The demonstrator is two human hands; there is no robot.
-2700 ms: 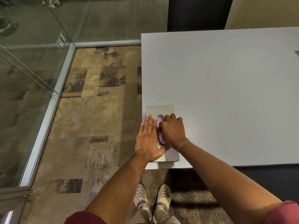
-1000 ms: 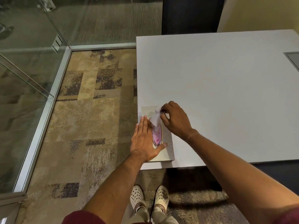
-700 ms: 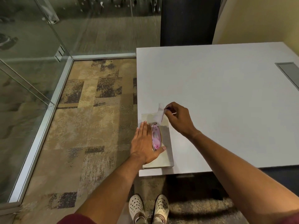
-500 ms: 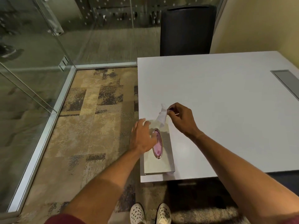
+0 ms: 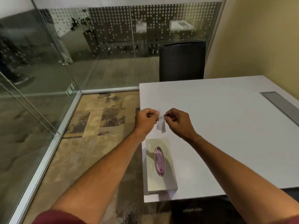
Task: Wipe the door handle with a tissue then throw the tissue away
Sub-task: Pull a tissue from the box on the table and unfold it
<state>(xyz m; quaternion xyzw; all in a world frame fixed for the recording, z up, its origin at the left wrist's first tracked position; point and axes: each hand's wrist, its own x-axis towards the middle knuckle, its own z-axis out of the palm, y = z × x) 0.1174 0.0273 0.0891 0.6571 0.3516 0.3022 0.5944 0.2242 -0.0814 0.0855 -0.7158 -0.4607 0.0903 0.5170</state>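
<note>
A small white tissue (image 5: 161, 126) hangs between my two hands above the white table (image 5: 218, 126). My left hand (image 5: 146, 121) pinches its left upper edge and my right hand (image 5: 177, 122) pinches its right upper edge. Below them, at the table's near left corner, lies the beige tissue box (image 5: 159, 165) with an oval, metal-rimmed opening showing purple inside. No door handle is clearly in view.
A glass wall with metal frame (image 5: 48, 143) runs along the left, beside patterned carpet (image 5: 90, 135). A dark chair (image 5: 182, 59) stands behind the table. A grey slot (image 5: 279, 102) is set in the table at the right.
My right hand pulled the tissue out of the box and lifted it. My left hand left the box and took hold of the tissue's other edge. The view tilted up.
</note>
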